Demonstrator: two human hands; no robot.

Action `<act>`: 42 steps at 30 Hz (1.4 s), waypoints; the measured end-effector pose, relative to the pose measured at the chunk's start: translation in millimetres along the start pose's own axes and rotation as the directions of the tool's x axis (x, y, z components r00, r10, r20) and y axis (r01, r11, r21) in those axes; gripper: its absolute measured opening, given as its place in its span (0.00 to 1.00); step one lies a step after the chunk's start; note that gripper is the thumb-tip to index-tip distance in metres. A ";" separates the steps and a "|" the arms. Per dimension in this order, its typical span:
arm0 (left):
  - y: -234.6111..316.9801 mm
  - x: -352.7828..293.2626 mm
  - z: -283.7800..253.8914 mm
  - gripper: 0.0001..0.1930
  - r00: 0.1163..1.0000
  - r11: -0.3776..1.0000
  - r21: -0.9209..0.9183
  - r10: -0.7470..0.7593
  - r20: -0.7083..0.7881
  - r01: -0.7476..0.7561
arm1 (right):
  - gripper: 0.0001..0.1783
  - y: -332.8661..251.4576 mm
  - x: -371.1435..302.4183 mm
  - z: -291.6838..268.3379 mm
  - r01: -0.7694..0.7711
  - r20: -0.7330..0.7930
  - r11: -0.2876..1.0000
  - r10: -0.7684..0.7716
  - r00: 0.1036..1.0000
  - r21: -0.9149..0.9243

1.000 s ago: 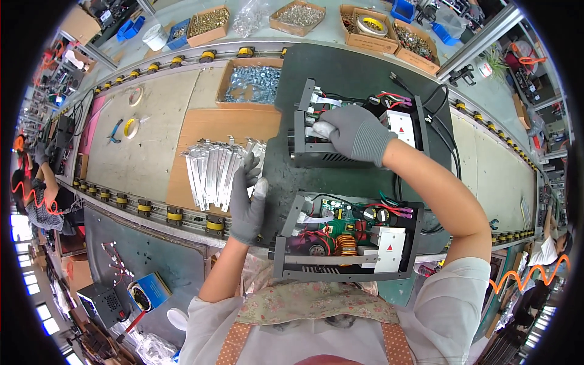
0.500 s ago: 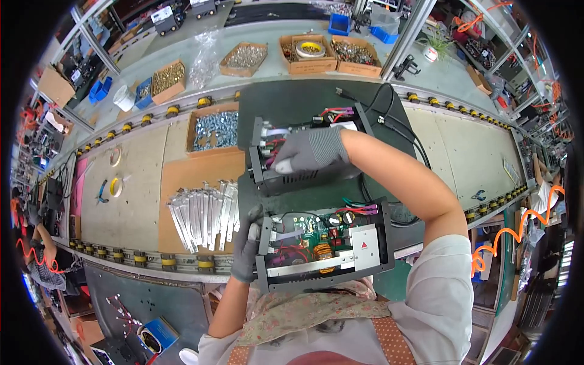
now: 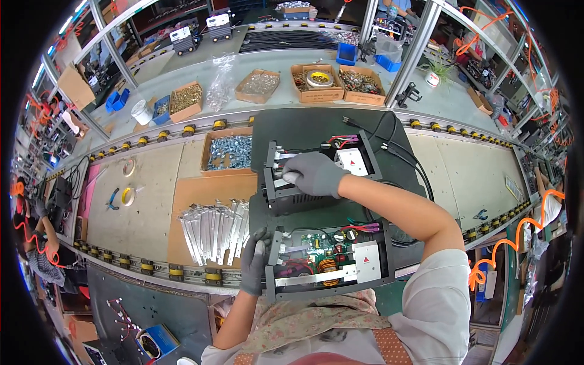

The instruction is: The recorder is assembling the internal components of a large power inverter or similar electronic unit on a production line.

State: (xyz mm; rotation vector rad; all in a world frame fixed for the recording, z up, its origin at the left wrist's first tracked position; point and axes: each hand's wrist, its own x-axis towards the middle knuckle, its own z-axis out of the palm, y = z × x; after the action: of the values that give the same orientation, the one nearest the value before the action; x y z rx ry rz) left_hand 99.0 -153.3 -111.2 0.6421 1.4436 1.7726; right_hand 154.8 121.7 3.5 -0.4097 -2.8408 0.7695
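The right hand [image 3: 313, 174], in a grey glove, is resting over the left end of the far case [image 3: 304, 204], which is sitting on the dark green mat [image 3: 280, 131]. Its fingers are curling inward beside the thumb; the hand is hiding what lies beneath, so I cannot tell whether its grip has hold of anything.

The left hand [image 3: 252, 266], also gloved, is standing at the left end of the near case [image 3: 331, 292], fingers pointing up and slightly bending. Its grip is looking partly open, though I cannot tell whether it is holding the case wall.

Inside the near case, a metal strip [image 3: 310, 278] is running along the front, beside a copper coil [image 3: 328, 266] and a white plate [image 3: 367, 263]. Loose strips [image 3: 210, 234] are lying on cardboard [image 3: 182, 190] to the left, and a screw box [image 3: 230, 153] is standing behind them.
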 end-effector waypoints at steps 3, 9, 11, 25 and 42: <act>-14.7 -11.6 -10.4 0.22 0.961 0.865 0.495 0.202 -0.189 -0.084 | 0.10 6.6 -13.8 -4.6 0.094 -0.117 0.995 -0.097 0.988 -0.026; -42.9 -35.1 -13.2 0.29 0.928 0.537 0.842 0.339 -0.153 -0.057 | 0.09 -25.4 -81.8 -31.8 0.153 -0.428 0.980 -0.193 0.883 -0.126; -47.3 -40.7 -13.3 0.32 0.940 0.585 0.810 0.293 -0.173 -0.034 | 0.09 -33.7 -115.8 -46.5 0.062 -0.445 0.985 -0.128 0.886 -0.159; -28.6 -29.6 69.7 0.30 0.998 0.494 0.867 0.032 0.058 -0.066 | 0.29 56.7 -363.3 15.2 -0.104 -0.266 0.347 0.850 0.455 0.932; -57.0 301.5 57.7 0.15 0.911 0.309 0.917 0.396 0.118 -0.253 | 0.26 111.9 -437.7 -32.7 0.074 -0.356 0.349 0.916 0.184 0.934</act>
State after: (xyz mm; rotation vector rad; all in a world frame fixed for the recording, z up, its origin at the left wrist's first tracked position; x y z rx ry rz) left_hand -22.4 127.2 -175.2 1.5128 2.5670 1.0714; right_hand 601.7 96.1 -66.1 -1.2104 -0.8977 1.3073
